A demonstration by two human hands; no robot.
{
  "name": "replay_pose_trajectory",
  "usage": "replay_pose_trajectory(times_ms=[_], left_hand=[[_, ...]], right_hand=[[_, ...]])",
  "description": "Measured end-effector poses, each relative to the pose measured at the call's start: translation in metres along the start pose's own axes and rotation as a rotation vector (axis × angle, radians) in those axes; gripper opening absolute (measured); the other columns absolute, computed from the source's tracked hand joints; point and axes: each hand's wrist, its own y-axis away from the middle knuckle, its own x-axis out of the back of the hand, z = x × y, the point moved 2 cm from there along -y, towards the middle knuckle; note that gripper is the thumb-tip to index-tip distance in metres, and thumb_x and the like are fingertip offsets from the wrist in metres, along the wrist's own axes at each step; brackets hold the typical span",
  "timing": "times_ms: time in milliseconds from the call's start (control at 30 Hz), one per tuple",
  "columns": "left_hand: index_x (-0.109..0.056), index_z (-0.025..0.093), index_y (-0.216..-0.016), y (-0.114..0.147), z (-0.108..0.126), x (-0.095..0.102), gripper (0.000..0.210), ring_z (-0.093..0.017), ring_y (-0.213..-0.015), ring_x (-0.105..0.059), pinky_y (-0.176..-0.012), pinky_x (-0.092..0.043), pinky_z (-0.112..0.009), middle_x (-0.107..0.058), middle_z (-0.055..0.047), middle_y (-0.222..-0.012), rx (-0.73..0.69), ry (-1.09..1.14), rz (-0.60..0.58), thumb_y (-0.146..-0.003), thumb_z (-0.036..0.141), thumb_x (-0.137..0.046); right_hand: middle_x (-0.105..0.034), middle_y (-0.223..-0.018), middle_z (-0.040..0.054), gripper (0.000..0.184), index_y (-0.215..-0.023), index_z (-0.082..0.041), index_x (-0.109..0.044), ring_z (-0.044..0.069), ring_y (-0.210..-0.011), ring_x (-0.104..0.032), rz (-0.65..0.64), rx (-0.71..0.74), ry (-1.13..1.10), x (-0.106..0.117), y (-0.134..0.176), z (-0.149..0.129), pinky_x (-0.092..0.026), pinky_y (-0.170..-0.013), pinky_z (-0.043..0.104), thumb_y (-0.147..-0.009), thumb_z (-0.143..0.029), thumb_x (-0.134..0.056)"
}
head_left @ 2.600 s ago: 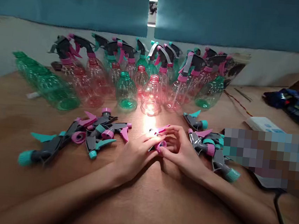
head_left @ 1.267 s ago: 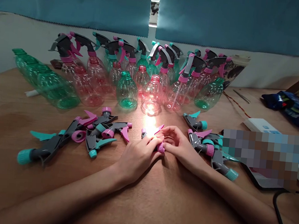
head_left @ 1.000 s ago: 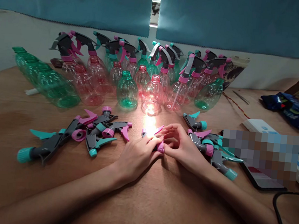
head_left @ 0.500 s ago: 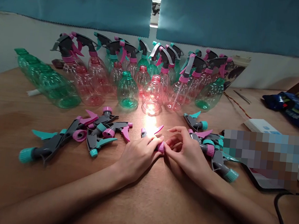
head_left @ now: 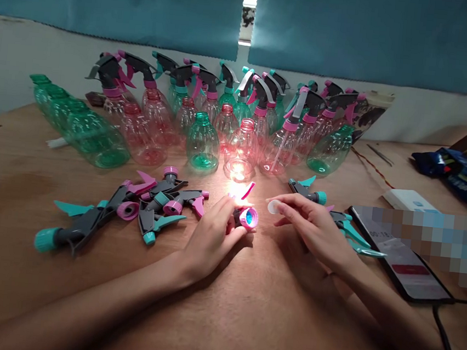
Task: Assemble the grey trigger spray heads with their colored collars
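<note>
While the left hand grips a grey-and-pink spray head near the middle of the wooden table, the right hand pinches a small white disc between thumb and fingertips. Spray head lies between the two hands — touching the left, apart from the right. Its pink collar stands at the left thumb, open end showing, blue inside; a pink trigger juts up past the left fingers. Most of the body is hidden by the hand, so whether it rests on the wood I cannot tell. Disc is near the collar, with a gap between them.

Left of the left hand: a loose cluster of spray heads, pink and teal trim, lying on the wood. Just beyond the right hand, a teal-trimmed spray head, partly covered. Farther back, an uncapped pink bottle and green bottle upright — fitted sprayers behind them. Strong glare below the pink bottle. Phone to the right, screen partly pixelated.
</note>
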Motion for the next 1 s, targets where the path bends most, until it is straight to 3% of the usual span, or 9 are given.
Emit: replay_pose_trajectory(times_ms=[133,267,467,633,800,900,1000], left_hand=[[-0.057,0.019,-0.1,0.002,0.001,-0.001,0.017,-0.014,-0.073,-0.053,-0.064,-0.045,-0.025,-0.057,-0.001,-0.088,-0.005,0.066,0.024,-0.084,0.013,-0.055],[-0.057,0.019,-0.1,0.002,0.002,-0.001,0.015,-0.014,-0.076,-0.056,-0.061,-0.047,-0.024,-0.059,-0.002,-0.091,0.003,0.139,0.035,-0.085,0.016,-0.055],[-0.057,0.018,-0.098,0.003,-0.001,-0.003,0.014,-0.015,-0.079,-0.06,-0.058,-0.051,-0.023,-0.059,-0.004,-0.094,0.041,0.273,0.034,-0.085,0.016,-0.055],[-0.057,0.019,-0.101,0.003,0.0,-0.002,0.018,-0.01,-0.07,-0.059,-0.055,-0.05,-0.019,-0.058,-0.002,-0.094,0.013,0.298,-0.012,-0.086,0.011,-0.052],[-0.058,0.021,-0.106,0.003,0.002,-0.001,0.025,-0.011,-0.072,-0.058,-0.057,-0.049,-0.019,-0.06,-0.001,-0.095,-0.043,0.244,-0.081,-0.083,0.01,-0.055],[-0.058,0.022,-0.108,0.003,0.002,-0.002,0.026,-0.012,-0.072,-0.058,-0.06,-0.049,-0.02,-0.062,-0.001,-0.095,-0.078,0.214,-0.124,-0.084,0.012,-0.056],[-0.058,0.022,-0.109,0.004,0.001,-0.003,0.026,-0.012,-0.071,-0.058,-0.063,-0.048,-0.022,-0.064,-0.001,-0.097,-0.117,0.193,-0.166,-0.084,0.014,-0.058]], right_hand=[[-0.066,-0.089,0.0036,0.025,-0.09,-0.02,-0.056,0.016,-0.07,-0.068,-0.104,-0.107,-0.233,-0.01,0.004,0.001,-0.059,-0.065,0.033,-0.086,-0.044,-0.057],[-0.069,-0.081,0.0027,0.027,-0.086,-0.017,-0.06,0.013,-0.062,-0.067,-0.071,-0.119,-0.312,-0.007,0.001,-0.002,-0.058,-0.06,0.027,-0.075,-0.039,-0.071],[-0.061,-0.051,-0.0028,0.025,-0.074,-0.016,-0.067,0.01,-0.043,-0.058,-0.067,-0.142,-0.18,-0.002,0.0,-0.004,-0.045,-0.042,0.021,-0.074,-0.04,-0.072],[-0.064,-0.054,-0.0016,0.031,-0.061,-0.017,-0.057,0.008,-0.037,-0.055,-0.198,-0.115,-0.184,-0.008,0.004,-0.003,-0.04,-0.04,0.02,-0.071,-0.041,-0.074],[-0.057,-0.045,-0.005,0.037,-0.057,-0.018,-0.051,0.009,-0.037,-0.053,-0.274,-0.179,-0.184,-0.015,0.007,0.003,-0.034,-0.037,0.018,-0.066,-0.044,-0.076],[-0.052,-0.042,-0.0059,0.039,-0.053,-0.018,-0.05,0.007,-0.038,-0.048,-0.301,-0.095,-0.045,-0.017,0.007,0.006,-0.032,-0.04,0.02,-0.07,-0.044,-0.074],[-0.046,-0.041,-0.0058,0.049,-0.047,-0.018,-0.043,0.007,-0.04,-0.041,-0.238,0.018,0.138,-0.019,0.007,0.009,-0.026,-0.043,0.022,-0.076,-0.048,-0.067]])
